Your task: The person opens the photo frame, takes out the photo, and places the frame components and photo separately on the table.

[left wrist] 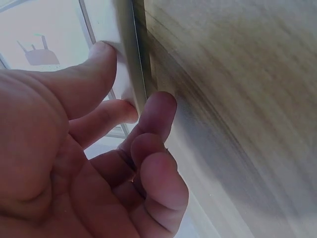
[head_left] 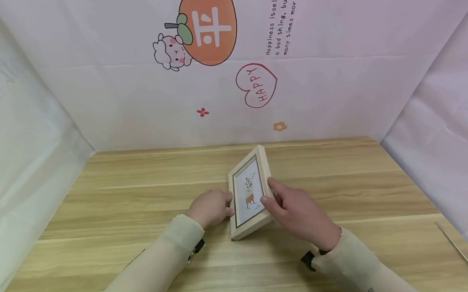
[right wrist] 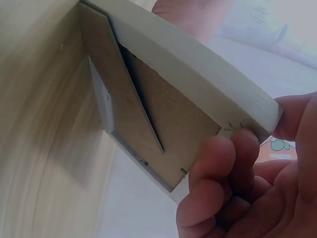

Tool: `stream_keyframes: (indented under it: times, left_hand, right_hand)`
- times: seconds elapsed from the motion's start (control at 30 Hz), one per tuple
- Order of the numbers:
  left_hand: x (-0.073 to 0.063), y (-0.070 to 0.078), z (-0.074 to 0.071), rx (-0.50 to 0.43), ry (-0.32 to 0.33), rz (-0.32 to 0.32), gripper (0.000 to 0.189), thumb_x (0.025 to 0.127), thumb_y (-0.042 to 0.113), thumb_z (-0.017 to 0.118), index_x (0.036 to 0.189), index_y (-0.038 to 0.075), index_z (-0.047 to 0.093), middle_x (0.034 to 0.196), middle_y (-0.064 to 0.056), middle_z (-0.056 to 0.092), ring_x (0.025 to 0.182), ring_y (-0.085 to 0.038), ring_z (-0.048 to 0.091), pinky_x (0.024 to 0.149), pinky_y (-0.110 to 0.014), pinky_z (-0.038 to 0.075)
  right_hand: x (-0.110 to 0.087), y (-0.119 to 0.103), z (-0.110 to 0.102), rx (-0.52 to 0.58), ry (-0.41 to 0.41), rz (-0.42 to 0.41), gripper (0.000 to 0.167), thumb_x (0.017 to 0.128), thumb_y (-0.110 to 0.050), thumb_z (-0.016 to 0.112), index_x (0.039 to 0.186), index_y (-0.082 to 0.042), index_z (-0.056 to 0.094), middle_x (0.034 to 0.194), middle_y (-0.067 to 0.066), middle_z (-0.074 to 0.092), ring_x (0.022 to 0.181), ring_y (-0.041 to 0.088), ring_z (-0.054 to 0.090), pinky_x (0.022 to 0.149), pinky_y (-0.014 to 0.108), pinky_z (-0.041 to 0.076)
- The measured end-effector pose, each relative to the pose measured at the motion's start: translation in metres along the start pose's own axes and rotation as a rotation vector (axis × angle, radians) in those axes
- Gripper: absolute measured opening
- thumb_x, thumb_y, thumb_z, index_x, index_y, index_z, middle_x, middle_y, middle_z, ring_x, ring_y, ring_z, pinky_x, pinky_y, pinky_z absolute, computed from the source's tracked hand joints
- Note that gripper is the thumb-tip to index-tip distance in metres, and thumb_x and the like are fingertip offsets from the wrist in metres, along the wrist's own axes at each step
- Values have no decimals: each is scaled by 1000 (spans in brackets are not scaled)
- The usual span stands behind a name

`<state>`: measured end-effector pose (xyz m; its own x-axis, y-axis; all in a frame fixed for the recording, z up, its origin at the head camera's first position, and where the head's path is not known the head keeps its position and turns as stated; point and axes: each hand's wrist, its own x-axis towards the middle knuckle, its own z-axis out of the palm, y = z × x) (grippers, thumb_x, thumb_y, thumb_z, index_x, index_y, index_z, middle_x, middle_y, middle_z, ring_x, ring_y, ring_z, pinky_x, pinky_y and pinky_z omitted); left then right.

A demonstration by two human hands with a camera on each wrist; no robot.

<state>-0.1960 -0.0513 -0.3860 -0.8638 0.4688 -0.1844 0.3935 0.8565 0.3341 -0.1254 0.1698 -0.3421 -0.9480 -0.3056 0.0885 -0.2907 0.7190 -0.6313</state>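
A pale wooden picture frame (head_left: 246,227) is leaning at a tilt near the middle of the table (head_left: 131,209); whether its lowest edge is touching the tabletop is staying hard to tell. The right hand (head_left: 301,211) is gripping the right border, thumb in front and fingers curling behind. The left hand (head_left: 210,207) is holding the left edge with thumb and fingertip, its other fingers curling loosely. Glazing is covering a print (head_left: 248,193) of a leafy plant in a brown legged pot—its tiny lettering too small to read. The right wrist view is showing what the head view is hiding: a smooth brown backing board (right wrist: 173,106) and a flat, tapering easel strut (right wrist: 121,82). Sleeves are partly covering black wrist devices (head_left: 308,260). A thin rod (head_left: 463,256) is running out of view; behind, creased white cloth (head_left: 131,103) is hanging, its printed text cut off above.
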Motion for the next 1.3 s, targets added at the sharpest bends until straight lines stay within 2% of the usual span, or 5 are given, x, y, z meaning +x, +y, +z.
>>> stream_keyframes:
  times: [0.4, 0.73, 0.9, 1.07, 1.3]
  left_hand:
    - [-1, -2, 1, -40, -6, 2, 28, 93, 23, 71, 116, 7, 68, 108, -11, 70, 96, -25, 63, 86, -43, 51]
    - [1, -7, 4, -71, -3, 24, 16, 93, 20, 71, 85, 15, 58, 80, -1, 61, 75, -20, 54, 71, -37, 48]
    - [1, -7, 5, -87, -6, 24, 10, 93, 20, 71, 98, 13, 66, 91, -4, 68, 85, -22, 60, 81, -41, 51]
    - [2, -7, 6, -84, -6, 14, 34, 94, 20, 70, 125, 6, 67, 112, -10, 70, 105, -27, 64, 95, -44, 50]
    - [3, -9, 5, -101, -9, 43, 15, 93, 15, 70, 79, 15, 63, 69, -1, 58, 66, -19, 54, 64, -34, 49]
  right_hand:
    - [6, -5, 6, -24, 4, -80, 75, 97, -38, 65, 150, 6, 35, 110, 8, 70, 84, 8, 64, 67, 29, 54]
    - [11, -13, 7, -43, -44, -159, 79, 85, -29, 81, 144, 3, 40, 101, 2, 69, 80, 5, 64, 65, 25, 53]
    - [13, -22, 8, -57, -39, -195, 68, 84, -26, 83, 133, 2, 46, 91, -2, 66, 75, 5, 61, 63, 24, 53]
    - [16, -33, 10, -125, -29, -227, 80, 84, -27, 82, 141, 7, 39, 92, 1, 63, 77, 10, 60, 69, 28, 53]
    - [22, -44, 16, -186, -39, -267, 90, 85, -28, 82, 145, 14, 31, 105, 14, 66, 87, 18, 64, 78, 35, 55]
